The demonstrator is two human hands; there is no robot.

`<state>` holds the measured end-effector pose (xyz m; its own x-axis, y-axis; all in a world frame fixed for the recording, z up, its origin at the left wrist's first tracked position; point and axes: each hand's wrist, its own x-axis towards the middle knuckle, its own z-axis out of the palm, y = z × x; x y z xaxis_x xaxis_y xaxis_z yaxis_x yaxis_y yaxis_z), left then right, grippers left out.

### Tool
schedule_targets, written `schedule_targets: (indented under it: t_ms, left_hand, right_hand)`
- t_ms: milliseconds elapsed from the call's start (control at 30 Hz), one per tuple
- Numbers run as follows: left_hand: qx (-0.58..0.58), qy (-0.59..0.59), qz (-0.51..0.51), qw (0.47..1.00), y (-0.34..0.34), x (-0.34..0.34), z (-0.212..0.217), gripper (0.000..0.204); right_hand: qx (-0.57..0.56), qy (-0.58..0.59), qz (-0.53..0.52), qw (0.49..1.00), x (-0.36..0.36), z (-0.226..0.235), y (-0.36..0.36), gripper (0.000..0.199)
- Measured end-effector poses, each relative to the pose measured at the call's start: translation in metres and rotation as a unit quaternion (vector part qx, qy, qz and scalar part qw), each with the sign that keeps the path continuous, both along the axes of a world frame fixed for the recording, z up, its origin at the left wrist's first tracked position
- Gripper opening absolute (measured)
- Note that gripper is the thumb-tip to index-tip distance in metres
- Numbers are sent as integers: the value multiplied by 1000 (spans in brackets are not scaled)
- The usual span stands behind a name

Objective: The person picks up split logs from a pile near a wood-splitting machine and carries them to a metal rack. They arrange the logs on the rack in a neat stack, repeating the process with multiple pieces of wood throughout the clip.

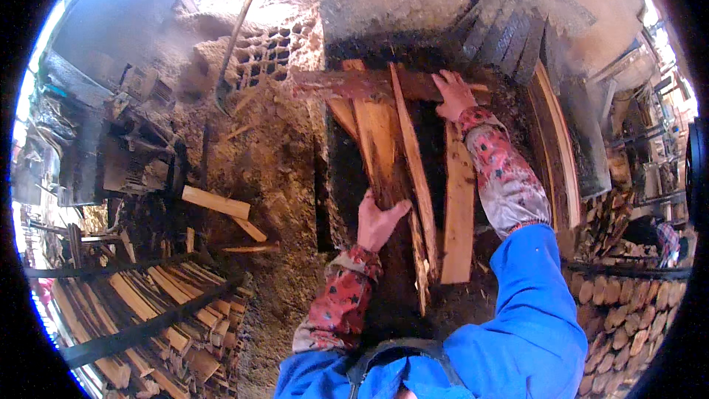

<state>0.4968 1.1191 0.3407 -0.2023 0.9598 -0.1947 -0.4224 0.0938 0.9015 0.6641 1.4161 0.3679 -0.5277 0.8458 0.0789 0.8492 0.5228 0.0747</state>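
My left hand (378, 220) is at the near end of a wide, rough wooden slab (378, 137); its fingers lie along the left edge and its thumb reaches across to the right. Some fingers are hidden. My right hand (453, 96) rests with fingers stretched and apart near the right end of a reddish-brown crosswise board (343, 85). A long, thin, splintered strip (413, 159) runs between the hands. Below my right hand lies a pale flat plank (459, 210). Patterned red sleeve covers are over both forearms.
Stacked wood strips (159, 303) sit in a metal rack at lower left. Loose wood pieces (216, 202) lie on the sawdust-covered ground, near a dark machine (140, 155). Long boards (557, 144) stand at right, above piled cut wood (624, 325). A long-handled tool (242, 29) leans at upper left.
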Motion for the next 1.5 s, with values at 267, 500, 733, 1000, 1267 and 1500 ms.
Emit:
schedule_targets:
  t_ms: [267,500,733,1000,1267,1500]
  left_hand:
    - [16,-17,14,1000,1,1,1,38]
    - [8,21,1,1000,1,0,-8,38]
    - [32,44,12,998,1,-2,3,38]
    - [14,-28,-1,999,-3,-1,3,42]
    - [19,-4,11,1000,-2,-1,-2,41]
    - [-4,22,-7,1000,0,-3,-2,44]
  right_hand:
    - [-77,-68,-24,994,-14,20,23,66]
    - [-87,5,38,995,-5,32,1,68]
    - [-83,-18,-30,996,-15,5,4,79]
    - [26,-37,112,993,-25,31,-2,12]
    - [32,12,104,994,-49,45,-41,16]
    - [-18,302,28,953,22,71,-103,35]
